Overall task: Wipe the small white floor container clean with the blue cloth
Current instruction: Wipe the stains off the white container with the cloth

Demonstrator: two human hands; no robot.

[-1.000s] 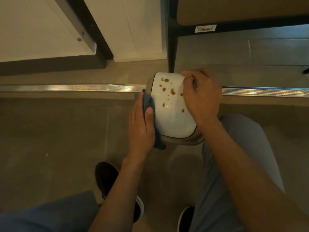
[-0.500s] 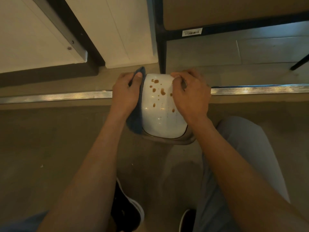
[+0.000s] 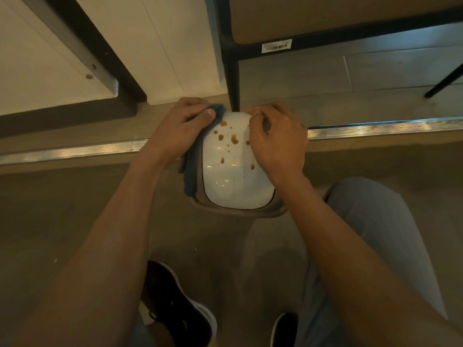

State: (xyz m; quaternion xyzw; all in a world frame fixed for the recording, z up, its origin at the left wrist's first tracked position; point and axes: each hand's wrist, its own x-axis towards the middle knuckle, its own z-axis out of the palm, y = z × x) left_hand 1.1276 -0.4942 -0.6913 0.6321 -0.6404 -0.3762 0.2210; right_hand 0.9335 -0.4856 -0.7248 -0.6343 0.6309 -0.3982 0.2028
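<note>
Cloth (image 3: 193, 169) now farther along stained container (image 3: 233, 176)

Single head-worn view, wide-angle, looking forward and steeply down at the floor from above. Close range: both forearms enter from the bottom edge and run up to frame centre, where the left hand (image 3: 184, 128) and right hand (image 3: 278, 141) sit on the white container (image 3: 231, 181). Shoes (image 3: 175, 311) show at bottom centre, almost directly under the lens. Upper frame reaches a chair leg (image 3: 234, 78) and a white wall panel (image 3: 155, 43). Metal floor strip (image 3: 375, 127) bows across the middle from lens distortion. No second view to overlap.
</note>
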